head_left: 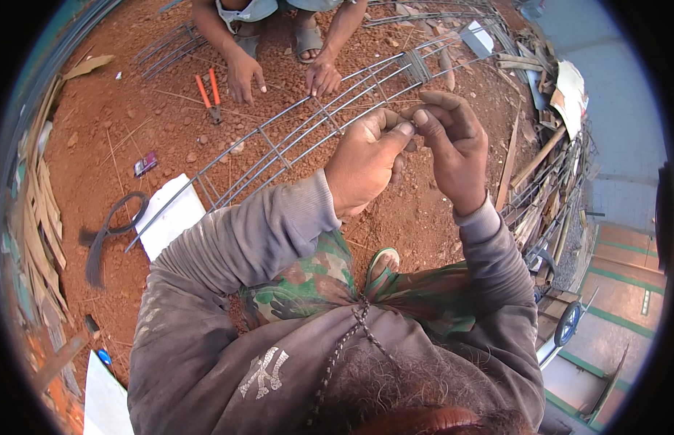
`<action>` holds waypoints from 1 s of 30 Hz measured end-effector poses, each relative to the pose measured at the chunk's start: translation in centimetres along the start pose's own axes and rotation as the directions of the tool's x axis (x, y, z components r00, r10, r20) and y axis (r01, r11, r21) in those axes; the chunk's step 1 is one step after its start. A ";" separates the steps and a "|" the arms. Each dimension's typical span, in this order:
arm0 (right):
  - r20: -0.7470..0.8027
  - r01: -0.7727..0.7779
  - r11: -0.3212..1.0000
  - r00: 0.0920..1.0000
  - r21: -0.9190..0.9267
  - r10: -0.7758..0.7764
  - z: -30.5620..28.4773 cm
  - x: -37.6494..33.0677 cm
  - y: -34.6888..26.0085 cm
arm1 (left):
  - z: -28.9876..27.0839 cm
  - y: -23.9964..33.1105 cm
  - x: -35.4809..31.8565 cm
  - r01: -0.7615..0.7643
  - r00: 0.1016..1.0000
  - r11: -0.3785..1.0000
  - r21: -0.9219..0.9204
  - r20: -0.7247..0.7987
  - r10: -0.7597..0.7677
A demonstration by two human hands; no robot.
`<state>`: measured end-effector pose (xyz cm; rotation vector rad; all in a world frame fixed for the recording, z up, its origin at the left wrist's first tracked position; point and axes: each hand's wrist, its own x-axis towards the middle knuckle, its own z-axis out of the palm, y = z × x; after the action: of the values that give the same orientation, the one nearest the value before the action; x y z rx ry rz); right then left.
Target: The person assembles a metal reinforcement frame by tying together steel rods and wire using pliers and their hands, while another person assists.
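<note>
My left hand (367,161) and my right hand (457,152) meet above the steel bar frame, fingertips pinched close together. Whatever is between them is too small to make out. Below them, the long frame (274,149) of steel rods with crosspieces runs slantwise over the red soil. A co-worker crouches opposite; one of that person's hands (324,77) touches the frame's far rod, and the other hand (244,77) hangs over the soil. Orange-handled pincers (215,87) lie on the ground beyond the frame.
A bundle of dark tie wire (96,255) lies at the left beside a white sheet (179,210) under the frame's end. Grouped steel rings (415,67) sit on its far end. Scrap wood (540,163) is piled at the right, near a cart wheel (567,323). Planks (43,210) line the left.
</note>
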<state>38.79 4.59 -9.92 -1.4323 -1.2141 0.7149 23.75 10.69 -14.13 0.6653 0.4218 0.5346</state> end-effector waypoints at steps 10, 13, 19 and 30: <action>0.422 -0.174 0.894 0.907 0.413 -0.018 9.8 -0.5 1.0 | -3.2 6.8 -3.2 -0.495 0.839 0.867 -0.064 -0.294 0.458; 0.593 -0.418 0.859 0.785 0.295 0.178 9.7 -1.8 4.2 | -8.4 7.3 -2.6 -0.571 0.789 0.821 -0.017 -0.287 0.543; 0.577 -0.102 0.969 0.788 -0.224 0.216 6.5 -3.9 10.5 | -18.3 5.0 -5.9 -0.444 0.744 0.870 0.214 -0.452 0.491; 0.564 -0.510 0.860 0.704 -0.021 0.431 5.4 -9.6 11.2 | -27.6 1.6 -6.5 -0.567 0.679 0.809 -0.156 -0.645 0.351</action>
<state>34.30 -1.52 -23.65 -1.4807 -1.1858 1.6396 3.66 20.76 -31.43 0.2316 0.7292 1.3063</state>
